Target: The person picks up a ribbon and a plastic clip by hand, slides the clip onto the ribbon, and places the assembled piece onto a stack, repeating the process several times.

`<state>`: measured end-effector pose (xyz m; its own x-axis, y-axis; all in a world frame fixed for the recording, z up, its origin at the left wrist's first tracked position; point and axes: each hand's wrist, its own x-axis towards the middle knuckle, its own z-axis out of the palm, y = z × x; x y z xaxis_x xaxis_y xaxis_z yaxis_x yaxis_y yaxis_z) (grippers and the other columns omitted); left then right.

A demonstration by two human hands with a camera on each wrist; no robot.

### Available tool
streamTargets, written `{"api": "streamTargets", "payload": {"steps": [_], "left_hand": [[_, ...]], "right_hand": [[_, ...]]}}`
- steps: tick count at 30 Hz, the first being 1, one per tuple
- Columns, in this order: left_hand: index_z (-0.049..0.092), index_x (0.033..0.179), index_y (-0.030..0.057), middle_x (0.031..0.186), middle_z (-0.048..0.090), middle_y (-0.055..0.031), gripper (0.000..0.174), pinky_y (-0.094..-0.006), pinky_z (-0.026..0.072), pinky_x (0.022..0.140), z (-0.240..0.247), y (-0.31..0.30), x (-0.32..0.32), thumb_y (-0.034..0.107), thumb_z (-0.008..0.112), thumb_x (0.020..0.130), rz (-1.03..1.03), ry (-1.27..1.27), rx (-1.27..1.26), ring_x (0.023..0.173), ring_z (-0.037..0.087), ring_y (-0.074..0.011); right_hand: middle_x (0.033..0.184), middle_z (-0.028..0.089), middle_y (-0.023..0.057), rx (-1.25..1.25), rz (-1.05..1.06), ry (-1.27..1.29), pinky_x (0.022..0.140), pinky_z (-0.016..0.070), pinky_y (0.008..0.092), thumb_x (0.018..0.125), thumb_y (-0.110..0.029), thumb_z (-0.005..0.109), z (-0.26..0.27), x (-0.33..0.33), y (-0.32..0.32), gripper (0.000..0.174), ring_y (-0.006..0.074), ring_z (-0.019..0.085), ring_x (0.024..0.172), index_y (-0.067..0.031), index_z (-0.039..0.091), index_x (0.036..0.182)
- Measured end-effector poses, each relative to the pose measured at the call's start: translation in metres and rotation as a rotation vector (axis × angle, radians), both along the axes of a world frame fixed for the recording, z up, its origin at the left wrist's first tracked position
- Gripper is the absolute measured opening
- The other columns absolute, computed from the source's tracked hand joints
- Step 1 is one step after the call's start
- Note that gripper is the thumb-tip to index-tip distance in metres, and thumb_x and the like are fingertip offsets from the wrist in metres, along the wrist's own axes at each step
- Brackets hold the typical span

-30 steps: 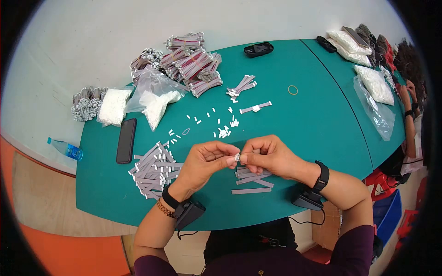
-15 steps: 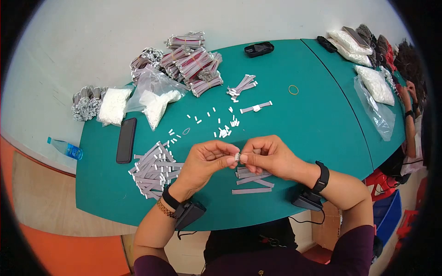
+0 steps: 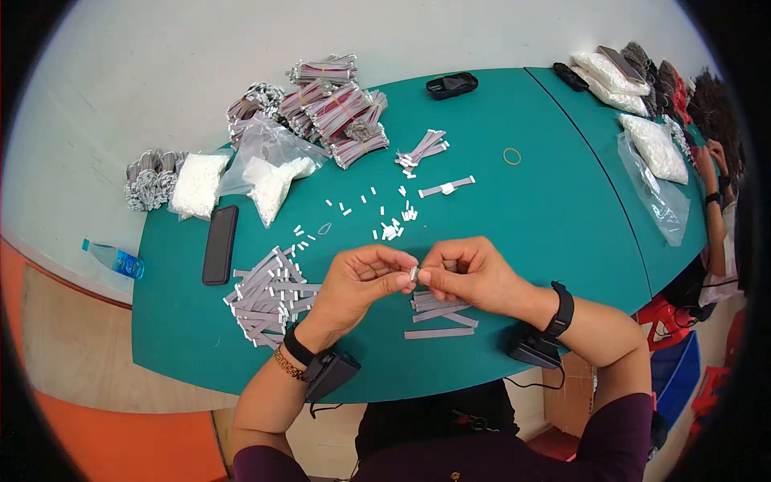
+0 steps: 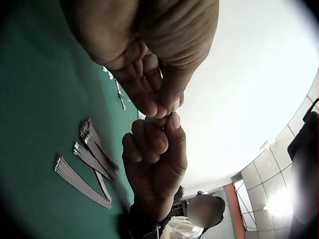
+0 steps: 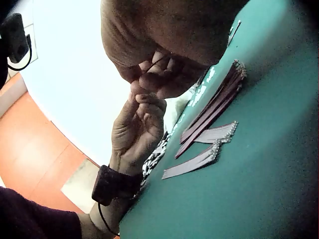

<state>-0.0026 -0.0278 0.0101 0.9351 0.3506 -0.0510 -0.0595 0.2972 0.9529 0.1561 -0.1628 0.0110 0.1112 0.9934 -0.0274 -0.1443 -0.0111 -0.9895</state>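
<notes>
The left hand (image 3: 357, 285) and right hand (image 3: 474, 273) are hovering together above the green table (image 3: 562, 233), both pinching one small white connector (image 3: 414, 274) between fingertips; with grey ribbon cables (image 3: 440, 312) lying just beneath, a fitting step is seemingly underway; the next push is calling for square, steady pressure.

A small cable-assembly workroom, with piecework laid out on a shared bench.

A long green table (image 3: 546, 241) fills the middle of the head view. Banded bundles of ribbon cable (image 3: 337, 112) are stacked at its upper left, beside clear bags of white connectors (image 3: 273, 181). Cut grey cable strips (image 3: 269, 293) lie heaped at lower left, and loose white connectors (image 3: 385, 217) are scattered in the centre. At the right edge a second worker (image 3: 715, 185) sits by more filled bags (image 3: 654, 145). The pale floor around the table is bare.
</notes>
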Motion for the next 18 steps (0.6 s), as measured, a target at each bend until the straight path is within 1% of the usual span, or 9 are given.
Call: {"api": "streamTargets", "payload": {"steps": [3, 6, 10, 18], "left_hand": [[0.061, 0.1, -0.0029, 0.091, 0.064, -0.0074, 0.02, -0.0246, 0.0505, 0.076, -0.0018, 0.0008, 0.0, 0.003, 0.065, 0.082, 0.003, 0.009, 0.021, 0.082, 0.061, -0.0121], [0.061, 0.096, -0.0026, 0.091, 0.065, -0.0102, 0.018, -0.0257, 0.051, 0.073, -0.001, -0.0008, 0.0005, -0.002, 0.066, 0.079, 0.038, 0.033, 0.028, 0.079, 0.062, -0.0147], [0.061, 0.097, -0.003, 0.09, 0.065, -0.0099, 0.019, -0.0255, 0.0511, 0.073, 0.0016, -0.0026, 0.0006, -0.002, 0.066, 0.079, 0.043, 0.022, 0.034, 0.079, 0.063, -0.0143], [0.061, 0.097, -0.0041, 0.088, 0.065, -0.0097, 0.02, -0.0246, 0.0516, 0.072, 0.0028, -0.0042, 0.0007, 0.0, 0.067, 0.079, 0.054, 0.018, 0.098, 0.077, 0.063, -0.0137]], "right_hand": [[0.06, 0.055, -0.0018, -0.005, -0.005, -0.004, 0.046, 0.0343, 0.0179, 0.089, -0.016, 0.06, 0.0005, -0.0004, -0.0005, 0.016, 0.001, 0.045, 0.052, -0.0032, 0.061, 0.08], [0.059, 0.054, -0.002, -0.006, -0.011, -0.01, 0.046, 0.0331, 0.018, 0.089, -0.016, 0.06, 0.0016, -0.0009, -0.0006, 0.016, 0.0005, 0.044, 0.052, -0.0026, 0.06, 0.08], [0.059, 0.054, -0.0019, 0.0, -0.001, -0.013, 0.045, 0.0336, 0.0183, 0.088, -0.016, 0.062, -0.0006, 0.0008, -0.0003, 0.016, 0.0016, 0.046, 0.052, -0.004, 0.061, 0.078], [0.058, 0.053, -0.0019, -0.022, -0.008, -0.004, 0.044, 0.0331, 0.0187, 0.087, -0.016, 0.062, 0.0007, 0.0013, -0.0004, 0.016, 0.0015, 0.045, 0.05, -0.0035, 0.061, 0.077]]}}
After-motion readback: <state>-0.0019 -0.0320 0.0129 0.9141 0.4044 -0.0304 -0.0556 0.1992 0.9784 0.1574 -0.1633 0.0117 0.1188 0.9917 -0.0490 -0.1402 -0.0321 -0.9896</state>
